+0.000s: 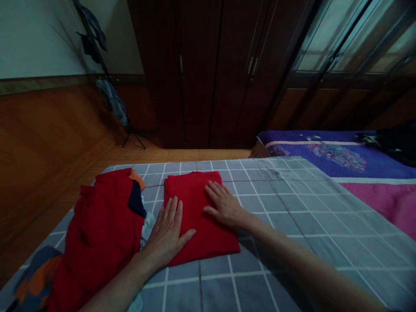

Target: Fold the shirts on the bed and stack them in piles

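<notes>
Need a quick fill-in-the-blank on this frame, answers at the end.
1. The folded cloth under the left grip and right grip is colored ____.
2. In the picture, the rumpled clothes pile lies to the folded cloth's ____.
3. The purple-and-pink bedding is on the picture's ____ side.

Missing words: red; left; right.

The folded cloth (196,212) is showing plain red, the clothes heap (105,208) red, navy and orange. The grey-blue sheet (292,195) is wearing a white grid. Over there, a floral quilt (338,158) is showing purple, the wardrobe (199,78) perhaps reddish-brown.
</notes>
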A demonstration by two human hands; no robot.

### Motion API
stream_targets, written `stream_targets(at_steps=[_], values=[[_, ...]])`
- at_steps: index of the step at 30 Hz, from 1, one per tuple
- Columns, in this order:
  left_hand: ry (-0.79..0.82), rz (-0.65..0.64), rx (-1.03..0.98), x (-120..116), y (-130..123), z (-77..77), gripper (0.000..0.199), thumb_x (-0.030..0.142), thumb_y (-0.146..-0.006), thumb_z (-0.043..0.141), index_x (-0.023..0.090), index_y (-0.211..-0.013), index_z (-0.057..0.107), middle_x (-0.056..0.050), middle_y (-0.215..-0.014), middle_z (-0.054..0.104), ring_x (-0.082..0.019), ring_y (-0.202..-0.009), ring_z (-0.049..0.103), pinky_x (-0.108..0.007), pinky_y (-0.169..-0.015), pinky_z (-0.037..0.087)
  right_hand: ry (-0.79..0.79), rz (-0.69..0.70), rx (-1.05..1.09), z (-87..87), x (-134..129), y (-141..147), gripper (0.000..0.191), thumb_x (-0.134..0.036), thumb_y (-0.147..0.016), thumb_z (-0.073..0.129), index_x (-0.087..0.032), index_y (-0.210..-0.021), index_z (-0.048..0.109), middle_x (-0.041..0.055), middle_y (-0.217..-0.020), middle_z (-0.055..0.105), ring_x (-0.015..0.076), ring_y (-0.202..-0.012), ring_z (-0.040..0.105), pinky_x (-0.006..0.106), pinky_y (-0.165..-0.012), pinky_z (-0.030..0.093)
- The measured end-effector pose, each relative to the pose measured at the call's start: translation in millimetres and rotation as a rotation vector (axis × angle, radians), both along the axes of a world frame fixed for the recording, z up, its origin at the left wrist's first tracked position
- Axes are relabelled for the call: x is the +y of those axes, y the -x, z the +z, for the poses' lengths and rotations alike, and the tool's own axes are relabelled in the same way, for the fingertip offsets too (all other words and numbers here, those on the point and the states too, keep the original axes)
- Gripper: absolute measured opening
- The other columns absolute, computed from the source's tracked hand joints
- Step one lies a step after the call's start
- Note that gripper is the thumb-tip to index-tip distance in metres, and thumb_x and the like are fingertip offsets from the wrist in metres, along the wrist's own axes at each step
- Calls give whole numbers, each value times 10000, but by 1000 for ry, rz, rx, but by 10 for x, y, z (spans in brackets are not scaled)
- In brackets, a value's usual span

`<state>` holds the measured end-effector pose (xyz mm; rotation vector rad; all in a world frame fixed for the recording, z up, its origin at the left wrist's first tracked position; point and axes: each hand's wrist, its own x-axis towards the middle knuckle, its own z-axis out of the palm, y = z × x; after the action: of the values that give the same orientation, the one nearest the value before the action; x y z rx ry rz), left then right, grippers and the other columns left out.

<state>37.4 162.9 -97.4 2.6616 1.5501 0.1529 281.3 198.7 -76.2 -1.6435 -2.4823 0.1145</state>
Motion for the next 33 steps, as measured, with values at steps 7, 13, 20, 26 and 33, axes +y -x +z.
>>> stream_targets(at_steps=[7, 13, 20, 26, 33], values=[[-52, 18, 34, 15, -56, 128, 714, 539, -908, 350, 47, -1424, 307, -192, -1508, 245, -316, -1405, 172, -517, -1117, 215, 11, -159, 124, -14, -621, -168, 727, -568, -892, 419, -77, -1423, 350, 180, -1508, 223, 316, -1399, 159, 495, -1131, 164], [62, -319, -62, 329, -684, 542, 507, 389, -984, 213, 225, -1461, 261, -30, -1526, 264, -177, -1412, 183, -397, -1150, 176, 143, 193, 254, 83, -942, 76, 842, -605, -864, 444, -42, -1457, 242, 191, -1514, 179, 294, -1414, 55, 454, -1158, 101], [187, -343, 54, 1013, -1458, 287, 598, 471, -961, 259, 165, -1472, 205, -81, -1546, 169, -200, -1428, 94, -418, -1144, 58, 200, 223, 272, 41, -980, 88, 869, -613, -865, 427, 12, -1441, 244, 240, -1499, 129, 332, -1402, 28, 484, -1152, 85], [151, -228, 37, 1282, -1583, 246, 621, 522, -956, 211, 176, -1471, 208, -108, -1555, 125, -273, -1424, 93, -499, -1119, 53, 206, 232, 264, 47, -954, 98, 905, -666, -856, 378, 7, -1444, 235, 244, -1499, 110, 341, -1396, -7, 506, -1146, 59], [108, -205, 36, 1286, -1620, 257, 601, 518, -952, 242, 209, -1467, 227, -61, -1550, 186, -237, -1423, 113, -451, -1131, 36, 209, 241, 261, 26, -959, 83, 923, -702, -839, 366, -18, -1447, 247, 234, -1507, 100, 330, -1399, 1, 515, -1145, 64]])
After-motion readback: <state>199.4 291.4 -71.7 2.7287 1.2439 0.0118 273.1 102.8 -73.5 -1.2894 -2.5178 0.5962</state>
